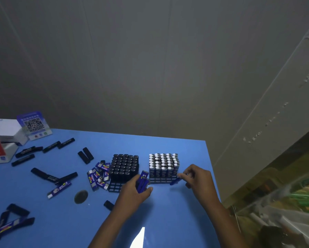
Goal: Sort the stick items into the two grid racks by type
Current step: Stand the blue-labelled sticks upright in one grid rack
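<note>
My right hand (pixel 197 178) pinches a blue stick (pixel 175 181) at the front of the right rack (pixel 161 180); my left hand (pixel 134 193) has its grip clamped on several blue sticks (pixel 142 180) between both racks. The left rack (pixel 115 187) holds black sticks (pixel 125 165) on the blue tabletop (pixel 168 212).

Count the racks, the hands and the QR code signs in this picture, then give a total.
Racks: 2, left rack and right rack
Hands: 2, left hand and right hand
QR code sign: 1
Total: 5
</note>
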`<state>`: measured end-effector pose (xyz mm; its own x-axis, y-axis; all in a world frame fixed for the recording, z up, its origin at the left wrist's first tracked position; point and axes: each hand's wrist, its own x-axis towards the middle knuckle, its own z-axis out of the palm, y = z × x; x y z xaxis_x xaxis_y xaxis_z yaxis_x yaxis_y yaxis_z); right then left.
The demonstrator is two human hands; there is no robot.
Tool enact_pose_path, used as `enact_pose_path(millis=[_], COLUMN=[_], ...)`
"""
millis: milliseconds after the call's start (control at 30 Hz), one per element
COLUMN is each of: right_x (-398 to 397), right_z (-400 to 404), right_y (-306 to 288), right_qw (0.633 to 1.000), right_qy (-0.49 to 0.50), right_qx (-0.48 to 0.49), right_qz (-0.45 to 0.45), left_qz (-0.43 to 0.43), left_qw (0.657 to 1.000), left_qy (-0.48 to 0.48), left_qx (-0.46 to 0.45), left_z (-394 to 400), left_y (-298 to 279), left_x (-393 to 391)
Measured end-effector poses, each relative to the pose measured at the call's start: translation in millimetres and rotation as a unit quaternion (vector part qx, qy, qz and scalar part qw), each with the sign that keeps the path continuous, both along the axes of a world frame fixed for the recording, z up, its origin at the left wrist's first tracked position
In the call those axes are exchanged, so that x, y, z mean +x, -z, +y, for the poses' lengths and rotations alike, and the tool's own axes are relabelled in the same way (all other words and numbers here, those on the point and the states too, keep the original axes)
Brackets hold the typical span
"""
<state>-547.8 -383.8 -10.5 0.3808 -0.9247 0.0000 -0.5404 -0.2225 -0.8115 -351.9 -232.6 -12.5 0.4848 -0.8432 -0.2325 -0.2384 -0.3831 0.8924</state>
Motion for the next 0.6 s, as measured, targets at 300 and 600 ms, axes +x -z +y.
enact_pose_path(millis=[300, 600], right_x=[12, 18], right_z=[-33, -44], right_y=[20, 32], right_qw=[0.995, 0.980], right_qy=[-0.050, -0.092], right_qx=[-0.017, -0.101], right_qz=[0.084, 0.144], left_qz=[0.012, 0.019], left_qw=[1.000, 1.000], left_qy=[-0.017, -0.015], left_qx=[0.001, 0.006], left_z=[-23, -37], left_y=[8, 20], left_x=[8, 11])
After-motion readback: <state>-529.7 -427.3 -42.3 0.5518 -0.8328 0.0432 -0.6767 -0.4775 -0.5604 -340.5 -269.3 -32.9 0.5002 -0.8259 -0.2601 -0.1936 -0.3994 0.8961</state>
